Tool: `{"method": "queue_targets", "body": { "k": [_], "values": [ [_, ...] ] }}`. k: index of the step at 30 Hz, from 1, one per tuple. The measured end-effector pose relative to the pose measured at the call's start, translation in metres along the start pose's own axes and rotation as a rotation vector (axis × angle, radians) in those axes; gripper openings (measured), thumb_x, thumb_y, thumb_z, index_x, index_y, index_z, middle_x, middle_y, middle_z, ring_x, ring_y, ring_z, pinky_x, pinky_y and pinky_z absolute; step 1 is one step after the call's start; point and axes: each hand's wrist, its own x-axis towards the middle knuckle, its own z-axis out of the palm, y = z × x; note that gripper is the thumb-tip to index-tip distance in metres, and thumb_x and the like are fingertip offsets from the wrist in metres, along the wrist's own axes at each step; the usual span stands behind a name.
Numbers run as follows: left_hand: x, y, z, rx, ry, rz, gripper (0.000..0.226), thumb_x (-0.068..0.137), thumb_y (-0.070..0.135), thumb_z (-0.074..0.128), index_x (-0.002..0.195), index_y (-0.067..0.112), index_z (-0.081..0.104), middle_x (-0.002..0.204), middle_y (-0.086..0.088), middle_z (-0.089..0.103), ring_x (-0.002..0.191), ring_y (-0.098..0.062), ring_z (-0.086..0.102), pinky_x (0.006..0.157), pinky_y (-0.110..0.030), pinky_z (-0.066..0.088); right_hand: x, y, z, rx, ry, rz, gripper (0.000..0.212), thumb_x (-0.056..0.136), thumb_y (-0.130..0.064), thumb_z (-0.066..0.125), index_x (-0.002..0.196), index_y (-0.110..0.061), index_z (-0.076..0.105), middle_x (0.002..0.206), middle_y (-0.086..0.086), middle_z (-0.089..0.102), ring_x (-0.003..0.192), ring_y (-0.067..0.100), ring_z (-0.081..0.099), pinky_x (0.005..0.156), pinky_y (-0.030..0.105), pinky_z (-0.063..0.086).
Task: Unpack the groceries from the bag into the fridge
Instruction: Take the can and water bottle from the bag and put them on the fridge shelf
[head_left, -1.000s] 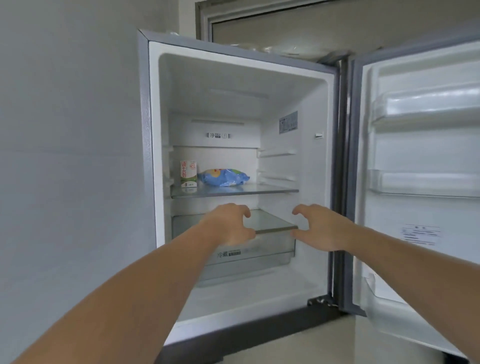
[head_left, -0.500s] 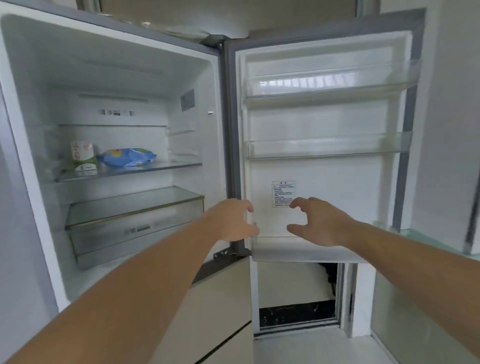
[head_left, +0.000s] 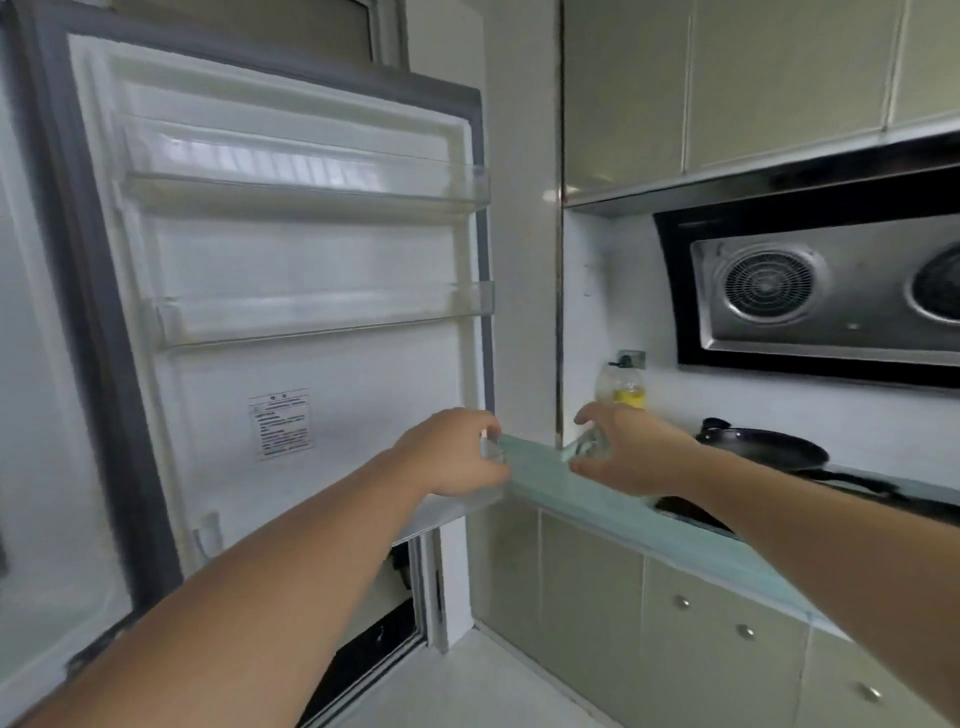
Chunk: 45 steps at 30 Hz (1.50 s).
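At center frame, your left hand (head_left: 457, 451) and right hand (head_left: 626, 452) reach forward with fingers loosely curled, holding nothing. Left of frame stands the open fridge door (head_left: 291, 312); the table (head_left: 618, 501) with a pan (head_left: 763, 449) runs right.

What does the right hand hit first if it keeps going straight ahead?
Probably the oil bottle on the counter: the right hand reaches forward just below and before it. Depth is uncertain from this one view.
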Motion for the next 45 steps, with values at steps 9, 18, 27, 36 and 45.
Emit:
{"method": "queue_targets", "body": {
  "k": [9, 18, 27, 36, 45],
  "values": [
    [0.029, 0.095, 0.058, -0.084, -0.113, 0.401, 0.059, 0.08, 0.047, 0.065, 0.134, 0.027, 0.05, 0.134, -0.001, 0.053, 0.119, -0.02, 0.053, 0.095, -0.033, 0.045, -0.096, 0.065, -0.019, -0.119, 0.028, 0.396, 0.061, 0.085, -0.049, 0.057, 0.139, -0.028, 0.038, 0.133, 0.001, 0.048, 0.11, 0.023, 0.053, 0.091, 0.038, 0.048],
    [-0.007, 0.281, 0.098, -0.152, -0.228, 0.717, 0.054, 0.077, 0.05, 0.061, 0.128, 0.034, 0.052, 0.128, 0.007, 0.052, 0.113, -0.017, 0.053, 0.095, -0.039, 0.047, -0.267, 0.154, -0.085, -0.174, 0.152, 0.777, 0.058, 0.084, -0.047, 0.056, 0.137, -0.028, 0.04, 0.132, -0.001, 0.051, 0.114, 0.022, 0.052, 0.092, 0.037, 0.048],
    [-0.097, 0.445, 0.151, -0.16, -0.352, 0.999, 0.057, 0.076, 0.048, 0.059, 0.13, 0.035, 0.049, 0.133, 0.006, 0.052, 0.119, -0.018, 0.052, 0.097, -0.038, 0.047, -0.454, 0.212, -0.102, -0.157, 0.195, 1.16, 0.056, 0.08, -0.045, 0.058, 0.131, -0.029, 0.045, 0.127, 0.003, 0.053, 0.102, 0.023, 0.057, 0.086, 0.035, 0.05],
    [-0.147, 0.552, 0.183, -0.18, -0.452, 1.262, 0.058, 0.079, 0.049, 0.058, 0.134, 0.034, 0.047, 0.137, 0.004, 0.051, 0.123, -0.02, 0.051, 0.1, -0.038, 0.045, -0.545, 0.216, -0.114, -0.212, 0.255, 1.439, 0.055, 0.085, -0.043, 0.062, 0.134, -0.024, 0.046, 0.131, 0.004, 0.053, 0.114, 0.022, 0.055, 0.093, 0.033, 0.047],
    [-0.118, 0.591, 0.197, -0.27, -0.493, 1.421, 0.057, 0.08, 0.047, 0.059, 0.134, 0.033, 0.048, 0.132, 0.007, 0.053, 0.116, -0.016, 0.053, 0.096, -0.037, 0.047, -0.537, 0.225, -0.139, -0.356, 0.315, 1.612, 0.053, 0.085, -0.042, 0.06, 0.133, -0.025, 0.044, 0.131, 0.005, 0.053, 0.118, 0.025, 0.05, 0.089, 0.031, 0.044]
  ]
}}
